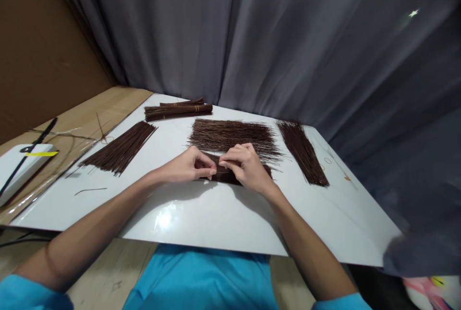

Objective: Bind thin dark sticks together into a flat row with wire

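Note:
My left hand (188, 165) is closed in a pinch, thumb against forefinger, over the near pile of thin dark brown sticks (230, 175). Just to its right, my right hand (245, 166) pinches in the same way above that pile. The fingertips almost meet; whatever lies between them is too thin to make out. Both hands partly hide the near pile. Directly behind them, a wider loose pile of brown sticks (230, 134) lies flat, its ends uneven.
Loose stick bundles flank the hands, one left (120, 149) and one right (302, 151). Banded bundles (180, 110) lie at the back of the white table (173, 223). Rubber bands (327, 160) are at right. A white box (25, 166) stands far left; a grey curtain (230, 36) hangs behind.

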`<state>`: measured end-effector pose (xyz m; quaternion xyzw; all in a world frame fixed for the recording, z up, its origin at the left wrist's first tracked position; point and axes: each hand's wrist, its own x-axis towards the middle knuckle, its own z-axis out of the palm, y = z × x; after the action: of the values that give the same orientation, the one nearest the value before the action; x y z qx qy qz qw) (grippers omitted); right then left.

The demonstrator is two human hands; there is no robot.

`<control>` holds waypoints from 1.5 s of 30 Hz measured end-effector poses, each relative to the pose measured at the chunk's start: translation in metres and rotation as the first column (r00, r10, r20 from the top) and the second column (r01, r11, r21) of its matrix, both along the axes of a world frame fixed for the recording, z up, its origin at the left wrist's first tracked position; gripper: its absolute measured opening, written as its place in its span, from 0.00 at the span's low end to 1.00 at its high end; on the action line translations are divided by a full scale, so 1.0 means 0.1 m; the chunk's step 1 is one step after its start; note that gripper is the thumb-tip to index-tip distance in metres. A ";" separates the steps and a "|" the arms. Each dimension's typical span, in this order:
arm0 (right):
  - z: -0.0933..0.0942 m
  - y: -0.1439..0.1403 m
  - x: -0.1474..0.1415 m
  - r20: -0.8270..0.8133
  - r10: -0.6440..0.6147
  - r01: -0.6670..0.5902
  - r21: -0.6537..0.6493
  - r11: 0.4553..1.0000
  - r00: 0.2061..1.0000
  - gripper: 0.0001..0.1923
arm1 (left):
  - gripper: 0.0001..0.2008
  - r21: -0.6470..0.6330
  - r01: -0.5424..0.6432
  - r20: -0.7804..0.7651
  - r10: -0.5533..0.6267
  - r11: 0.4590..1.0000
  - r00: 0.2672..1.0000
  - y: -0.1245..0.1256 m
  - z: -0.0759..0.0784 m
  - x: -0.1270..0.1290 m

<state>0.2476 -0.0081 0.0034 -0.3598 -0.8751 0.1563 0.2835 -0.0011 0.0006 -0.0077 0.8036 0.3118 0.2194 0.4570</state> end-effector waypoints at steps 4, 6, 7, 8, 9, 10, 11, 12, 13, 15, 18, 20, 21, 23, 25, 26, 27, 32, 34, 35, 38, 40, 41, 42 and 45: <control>0.03 -0.02 0.01 -0.028 0.014 -0.016 -0.053 0.998 1.000 0.09 | 0.15 -0.038 0.040 0.003 -0.040 0.998 0.999 -0.02 0.03 0.01; 0.04 -0.01 0.01 -0.049 0.054 -0.059 -0.104 0.993 0.997 0.11 | 0.15 -0.053 0.090 0.014 -0.089 0.995 0.996 -0.04 0.06 0.02; 0.04 0.00 0.01 -0.073 0.080 -0.090 -0.143 0.986 0.994 0.12 | 0.16 -0.060 0.106 0.030 -0.105 0.993 0.994 -0.05 0.07 0.02; 0.03 0.01 0.01 -0.107 0.105 -0.124 -0.188 0.974 0.989 0.14 | 0.16 -0.066 0.112 0.054 -0.109 0.991 0.993 -0.05 0.08 0.02; 0.02 0.03 0.01 -0.149 0.126 -0.158 -0.232 0.960 0.981 0.16 | 0.17 -0.068 0.107 0.082 -0.101 0.992 0.991 -0.06 0.10 0.02; 0.01 0.04 0.01 -0.193 0.139 -0.189 -0.272 0.944 0.971 0.17 | 0.17 -0.070 0.094 0.113 -0.086 0.993 0.990 -0.07 0.11 0.02; -0.01 0.06 0.01 -0.236 0.146 -0.216 -0.306 0.927 0.961 0.17 | 0.18 -0.075 0.077 0.143 -0.066 0.994 0.988 -0.07 0.11 0.01; -0.04 0.07 0.00 -0.275 0.148 -0.238 -0.333 0.912 0.950 0.18 | 0.18 -0.085 0.056 0.170 -0.041 0.995 0.985 -0.07 0.11 0.00; -0.06 0.07 -0.01 -0.308 0.146 -0.254 -0.348 0.903 0.940 0.18 | 0.18 -0.102 0.032 0.199 -0.011 0.994 0.980 -0.07 0.10 0.00; -0.10 0.04 -0.03 -0.338 0.129 -0.244 -0.325 0.914 0.932 0.18 | 0.18 -0.146 -0.035 0.255 0.072 0.989 0.964 -0.06 0.07 -0.02; -0.13 -0.06 -0.10 -0.222 0.035 -0.060 -0.107 0.992 0.974 0.17 | 0.17 -0.080 -0.236 0.296 0.249 0.968 0.922 -0.03 0.02 -0.02; -0.12 -0.13 -0.13 -0.040 -0.060 0.065 0.129 0.990 0.997 0.14 | 0.15 0.096 -0.365 0.279 0.327 0.926 0.903 -0.01 -0.02 0.00; -0.11 -0.15 -0.15 0.060 -0.098 0.082 0.237 0.968 0.993 0.13 | 0.14 0.200 -0.384 0.248 0.333 0.901 0.910 0.00 -0.03 0.01; -0.06 -0.15 -0.14 0.231 -0.134 0.040 0.369 0.928 0.964 0.12 | 0.11 0.367 -0.307 0.134 0.277 0.878 0.952 0.00 -0.04 0.03; 0.02 -0.09 -0.11 0.328 -0.101 -0.025 0.361 0.932 0.939 0.12 | 0.12 0.424 -0.152 0.015 0.161 0.893 0.987 0.00 -0.03 0.04; 0.06 -0.05 -0.08 0.341 -0.058 -0.053 0.308 0.950 0.938 0.11 | 0.12 0.410 -0.080 -0.017 0.095 0.909 0.995 -0.01 -0.02 0.03; 0.10 -0.01 -0.05 0.329 -0.008 -0.074 0.233 0.970 0.944 0.11 | 0.12 0.374 -0.023 -0.023 0.034 0.927 0.999 -0.02 0.01 0.03; 0.20 0.07 0.04 0.091 0.242 -0.236 -0.077 0.969 0.966 0.14 | 0.13 0.129 0.041 0.157 -0.061 0.991 0.986 -0.06 0.11 -0.06; 0.15 0.00 0.01 0.041 0.202 -0.201 -0.030 0.979 0.978 0.14 | 0.15 0.038 -0.048 0.260 0.037 0.998 0.965 -0.05 0.09 -0.07; 0.11 -0.06 -0.02 0.049 0.135 -0.137 0.040 0.990 0.990 0.14 | 0.16 -0.001 -0.110 0.304 0.105 0.994 0.947 -0.04 0.06 -0.06; 0.03 -0.25 -0.11 0.224 -0.127 0.049 0.323 0.945 0.966 0.13 | 0.16 0.032 -0.273 0.344 0.246 0.961 0.906 -0.03 -0.04 0.00; 0.07 -0.33 -0.13 0.386 -0.200 0.032 0.401 0.916 0.901 0.12 | 0.15 0.174 -0.280 0.274 0.227 0.944 0.935 -0.03 -0.07 0.05; 0.12 -0.34 -0.13 0.447 -0.205 0.016 0.391 0.920 0.871 0.10 | 0.15 0.235 -0.242 0.220 0.191 0.941 0.957 -0.04 -0.08 0.08; 0.18 -0.32 -0.11 0.490 -0.189 0.003 0.354 0.935 0.851 0.09 | 0.15 0.271 -0.188 0.168 0.146 0.944 0.975 -0.05 -0.07 0.09; 0.40 -0.16 -0.01 0.487 -0.063 -0.003 0.134 0.991 0.871 0.10 | 0.14 0.231 -0.022 0.101 -0.001 0.973 0.995 -0.08 -0.02 0.09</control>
<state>0.2465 -0.0246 0.0436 -0.3818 -0.9210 -0.0019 0.0777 0.0079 -0.0079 -0.0097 0.8377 0.2651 0.2968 0.3741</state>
